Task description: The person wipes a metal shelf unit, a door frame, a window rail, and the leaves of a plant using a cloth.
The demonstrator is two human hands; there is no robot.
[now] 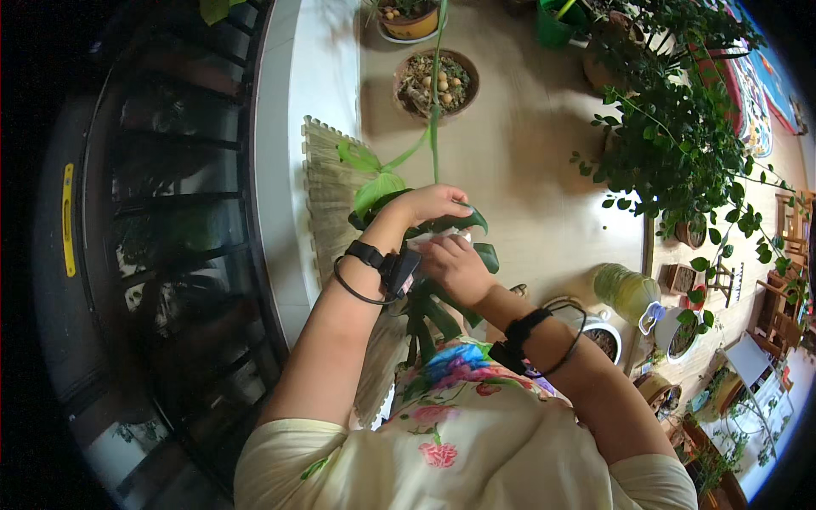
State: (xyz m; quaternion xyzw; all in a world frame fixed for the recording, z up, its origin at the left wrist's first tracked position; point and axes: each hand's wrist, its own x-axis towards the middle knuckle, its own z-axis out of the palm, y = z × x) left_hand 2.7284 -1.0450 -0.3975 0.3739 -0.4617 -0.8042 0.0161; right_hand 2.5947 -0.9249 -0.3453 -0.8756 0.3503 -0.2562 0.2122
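My left hand [433, 203] grips the far edge of a large dark green split leaf [477, 221], which looks like a monstera's. Just below it, my right hand [460, 269] has its fingers curled over a white tissue or cloth [440, 236] pressed against the leaf. Much of the leaf's surface is hidden by my hands and wrists. More dark lobes [440, 320] hang down toward my floral shirt. A bright green young leaf [376, 190] and a long green stem [436, 143] rise just beyond my left hand.
A clay pot [472, 105] with round pale balls stands ahead. Leafy trailing plants [676, 140] spread at the right, near a large plastic bottle [628, 294] of liquid and a white pot [602, 338]. Foam matting [331, 172] and a dark barred window [185, 204] are on the left.
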